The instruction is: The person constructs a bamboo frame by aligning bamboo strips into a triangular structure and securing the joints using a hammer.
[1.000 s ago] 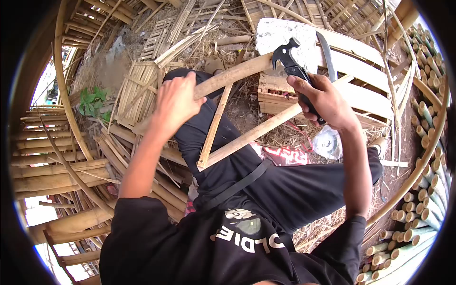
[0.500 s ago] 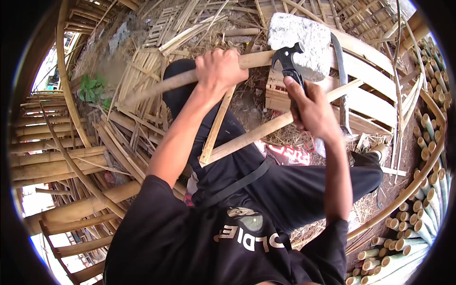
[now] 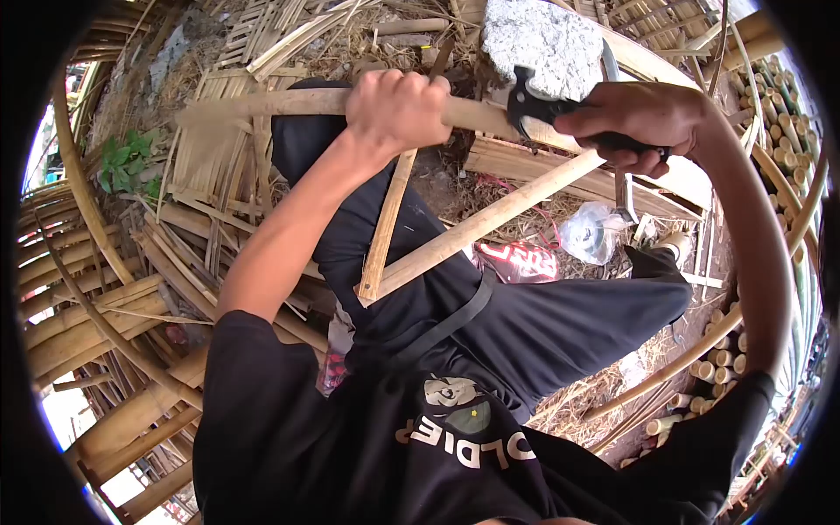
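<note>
While the left hand (image 3: 398,109) is closed around the pole (image 3: 302,103) in the head view, the right hand (image 3: 652,118) is clamped on the hammer (image 3: 530,103) by its handle. The hammer's head sits at the pole's right end; whether they touch, I cannot tell. From just below the left hand, a slat (image 3: 389,223) runs down to the end of a rod (image 3: 486,219), the two meeting at a sharp angle over the dark trousers (image 3: 560,324). Beyond the hammer lies a pale block (image 3: 542,48), and a clear bag (image 3: 591,234) lies near the crate (image 3: 529,162).
</note>
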A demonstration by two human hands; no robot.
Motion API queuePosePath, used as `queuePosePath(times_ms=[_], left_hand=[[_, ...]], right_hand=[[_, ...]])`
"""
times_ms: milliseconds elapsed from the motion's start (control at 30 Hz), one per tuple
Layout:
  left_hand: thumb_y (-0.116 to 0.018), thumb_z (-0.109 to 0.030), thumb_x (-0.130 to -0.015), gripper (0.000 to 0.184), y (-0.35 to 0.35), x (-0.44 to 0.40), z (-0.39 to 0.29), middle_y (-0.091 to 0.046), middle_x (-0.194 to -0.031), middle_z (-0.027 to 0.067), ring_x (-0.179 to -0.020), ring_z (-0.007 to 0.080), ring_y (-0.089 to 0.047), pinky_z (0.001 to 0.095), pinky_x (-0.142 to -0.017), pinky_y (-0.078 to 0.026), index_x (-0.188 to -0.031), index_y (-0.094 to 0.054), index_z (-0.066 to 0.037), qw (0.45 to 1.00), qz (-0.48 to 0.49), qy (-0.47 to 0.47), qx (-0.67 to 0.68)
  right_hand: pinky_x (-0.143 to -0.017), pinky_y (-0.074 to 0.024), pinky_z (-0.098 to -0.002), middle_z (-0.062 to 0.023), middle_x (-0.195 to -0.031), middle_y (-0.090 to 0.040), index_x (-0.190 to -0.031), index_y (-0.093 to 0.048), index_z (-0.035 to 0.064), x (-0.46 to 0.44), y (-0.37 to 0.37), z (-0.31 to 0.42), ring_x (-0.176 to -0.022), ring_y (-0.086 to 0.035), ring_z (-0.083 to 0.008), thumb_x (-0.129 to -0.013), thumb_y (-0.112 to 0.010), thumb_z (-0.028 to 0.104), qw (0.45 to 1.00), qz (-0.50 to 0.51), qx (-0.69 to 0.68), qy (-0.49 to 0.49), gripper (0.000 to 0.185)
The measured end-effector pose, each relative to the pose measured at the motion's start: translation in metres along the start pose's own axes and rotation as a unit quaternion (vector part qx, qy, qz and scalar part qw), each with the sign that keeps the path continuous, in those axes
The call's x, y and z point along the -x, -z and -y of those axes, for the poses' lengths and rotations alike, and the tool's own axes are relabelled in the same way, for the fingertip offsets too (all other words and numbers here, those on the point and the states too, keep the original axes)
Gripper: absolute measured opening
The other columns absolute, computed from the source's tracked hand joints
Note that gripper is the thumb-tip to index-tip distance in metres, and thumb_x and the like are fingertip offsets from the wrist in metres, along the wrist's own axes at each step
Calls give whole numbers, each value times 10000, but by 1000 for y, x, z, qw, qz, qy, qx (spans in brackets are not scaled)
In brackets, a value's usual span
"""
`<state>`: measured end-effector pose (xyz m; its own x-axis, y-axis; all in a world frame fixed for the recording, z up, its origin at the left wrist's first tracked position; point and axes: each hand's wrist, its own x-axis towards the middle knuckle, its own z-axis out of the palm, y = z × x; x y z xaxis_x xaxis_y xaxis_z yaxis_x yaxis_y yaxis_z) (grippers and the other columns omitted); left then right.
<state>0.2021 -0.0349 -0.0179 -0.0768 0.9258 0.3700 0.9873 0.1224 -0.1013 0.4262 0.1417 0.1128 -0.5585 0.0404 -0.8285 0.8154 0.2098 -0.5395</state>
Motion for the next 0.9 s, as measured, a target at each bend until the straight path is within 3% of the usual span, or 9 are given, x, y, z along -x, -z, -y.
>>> queuePosePath(times_ms=[233,367,500,567,700,767,833,867,900], left_hand=[[-684,-167,-576,117,-2,11,5,-623,-545,84,-487,235,-660,354,-501,-535,-603,-580,-118,985,-113,-123,51],[-759,-257,-589,268,-6,15,10,-655,-645,28,-562,222,-677,358,-540,-529,-815,-686,-132,990,-33,-135,31],[-690,-144,-599,145,-2,12,7,-616,-528,80,-481,196,-661,341,-405,-492,-529,-564,-126,983,-91,-144,69],[-782,-292,-599,333,0,11,5,-661,-656,57,-606,263,-696,397,-564,-548,-854,-671,-109,992,68,-109,12],[-794,-303,-612,384,0,12,2,-682,-721,81,-691,265,-710,440,-610,-553,-920,-670,-111,994,21,-100,33],[-783,-274,-657,312,9,6,-4,-695,-759,108,-729,280,-713,450,-644,-549,-891,-687,-91,993,16,-95,70],[-619,-183,-802,201,30,-14,-2,-580,-547,85,-456,140,-532,339,-418,-455,-691,-697,-35,943,305,-103,87],[-612,-160,-616,129,12,-5,3,-561,-488,81,-383,146,-529,380,-331,-449,-602,-670,-46,971,142,-159,108],[-612,-160,-616,129,8,-9,3,-561,-488,81,-383,146,-529,380,-331,-449,-602,-670,-46,971,142,-158,108]], right_hand=[[-299,-257,-287,-6,-488,-389,-711,-446,55,-12,5,33,-354,-337,-94,-1004,-570,415,984,91,41,-147,481],[-306,-239,-282,-8,-487,-381,-713,-449,49,-18,3,52,-358,-331,-97,-994,-581,413,970,84,80,-211,478],[-290,-273,-293,-45,-490,-428,-752,-476,22,-24,8,77,-346,-366,-110,-985,-596,386,954,96,157,-236,449],[-284,-291,-297,-60,-489,-440,-757,-490,0,-23,6,94,-337,-373,-117,-981,-603,355,952,85,163,-246,435],[-281,-297,-298,-60,-486,-445,-778,-519,-28,-28,-4,125,-327,-375,-115,-974,-626,335,907,59,261,-325,426],[-348,-315,-250,32,-530,-431,-680,-468,97,-42,4,139,-409,-362,-67,-1059,-447,413,859,191,253,-402,494],[-371,-322,-231,66,-544,-421,-644,-442,137,-55,4,153,-435,-353,-52,-1089,-378,441,822,242,262,-445,543],[-374,-334,-234,52,-559,-463,-660,-487,134,-55,3,161,-439,-373,-52,-1062,-449,458,818,225,281,-448,518],[-330,-318,-263,11,-517,-449,-718,-506,60,-47,1,154,-384,-381,-77,-1018,-541,408,845,111,316,-417,460]])
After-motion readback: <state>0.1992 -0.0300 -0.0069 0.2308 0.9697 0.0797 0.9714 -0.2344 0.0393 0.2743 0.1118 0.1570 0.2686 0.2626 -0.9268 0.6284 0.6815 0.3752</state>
